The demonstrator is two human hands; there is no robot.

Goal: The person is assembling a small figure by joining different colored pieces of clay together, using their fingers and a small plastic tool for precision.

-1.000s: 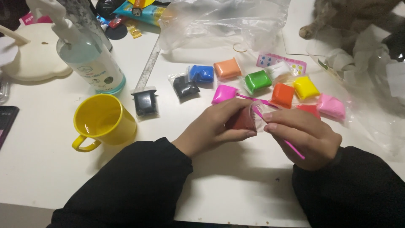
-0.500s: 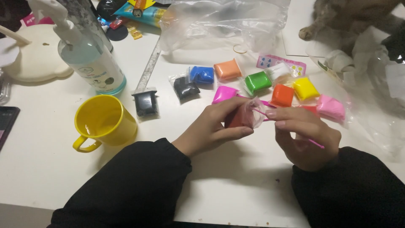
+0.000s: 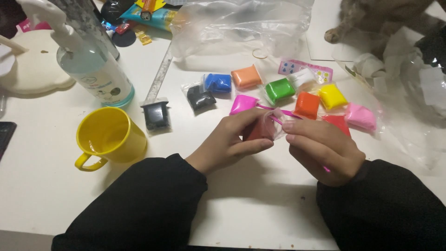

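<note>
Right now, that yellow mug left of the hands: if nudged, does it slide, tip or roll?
The yellow mug stands upright on the white table and looks like thin plastic, so probably light and apt to slide. Its wide body suggests it would not tip easily. The side handle would likely stop rolling if it fell.

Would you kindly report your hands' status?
Left hand gripping brown clay packet. Right hand pinching its wrapper, holding pink stick. Nothing in the way.

glossy clear plastic wraps the brown clay packet (image 3: 261,130); yellow mug (image 3: 111,137) smooth plastic.
</note>
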